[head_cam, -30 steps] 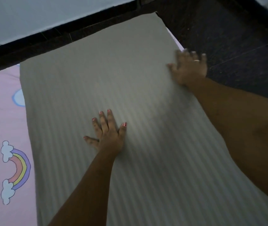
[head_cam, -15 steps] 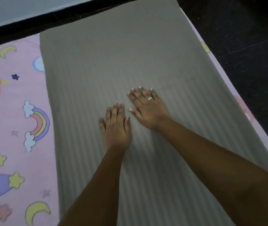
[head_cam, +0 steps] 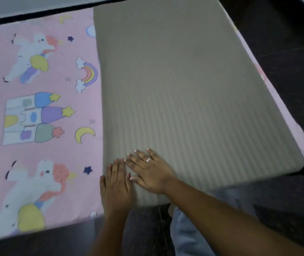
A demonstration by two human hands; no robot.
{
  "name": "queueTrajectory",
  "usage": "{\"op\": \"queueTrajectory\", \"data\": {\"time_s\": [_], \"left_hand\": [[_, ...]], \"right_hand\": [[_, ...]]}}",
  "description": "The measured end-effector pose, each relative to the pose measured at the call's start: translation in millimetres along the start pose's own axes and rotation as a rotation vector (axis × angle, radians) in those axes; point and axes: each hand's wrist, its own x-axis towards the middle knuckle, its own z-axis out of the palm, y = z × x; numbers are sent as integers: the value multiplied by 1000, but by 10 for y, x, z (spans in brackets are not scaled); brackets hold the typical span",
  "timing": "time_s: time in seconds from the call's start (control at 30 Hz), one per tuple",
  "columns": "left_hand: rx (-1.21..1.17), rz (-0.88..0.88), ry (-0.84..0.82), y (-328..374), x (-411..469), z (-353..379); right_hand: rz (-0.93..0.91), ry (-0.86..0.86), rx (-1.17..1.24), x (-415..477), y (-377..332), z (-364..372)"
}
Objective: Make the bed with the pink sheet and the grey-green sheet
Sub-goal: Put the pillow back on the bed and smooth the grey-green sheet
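The grey-green sheet (head_cam: 180,85), folded and finely striped, lies flat over the right half of the bed. The pink sheet (head_cam: 42,111), printed with unicorns, castles, rainbows and moons, covers the bed beneath it and shows on the left and as a thin strip along the right edge. My left hand (head_cam: 115,187) presses flat on the grey-green sheet at its near left corner, fingers straight. My right hand (head_cam: 151,171), wearing a ring, lies flat beside it, fingers spread on the same sheet close to the near edge.
Dark floor (head_cam: 284,45) surrounds the bed on the right and near sides. A pale wall (head_cam: 27,4) with a black skirting runs along the far side. My blue-clad leg (head_cam: 186,230) shows below the bed's near edge.
Both hands slid back along the grey-green sheet toward its near edge and came together. The view swung left and down, revealing more pink sheet and the bed's near edge.
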Motion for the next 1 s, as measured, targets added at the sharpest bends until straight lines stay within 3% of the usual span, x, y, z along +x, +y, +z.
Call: {"op": "queueTrajectory", "data": {"time_s": [0.17, 0.27, 0.37, 0.5, 0.7, 0.87, 0.93, 1.0], "left_hand": [[35, -145, -71, -405, -714, -107], [17, -146, -21, -378, -847, -217], [12, -14, 0, -180, -755, -172], [59, 195, -48, 200, -644, 16], [66, 59, -119, 527, -679, 167], [78, 105, -152, 853, -560, 135], [73, 144, -159, 1062, -497, 185], [60, 176, -163, 1303, -471, 257]], "right_hand": [[-71, -79, 27, -297, -856, 115], [-136, -48, 106, -385, -967, 8], [95, 38, 166, -439, -647, -141], [336, 18, 74, -800, 155, -38], [784, 138, 78, -1673, 1195, 17], [1199, 226, 170, -2010, 1713, -103], [1142, 251, 116, -1878, 1649, -131], [891, 215, 58, -1679, 1434, -81]]}}
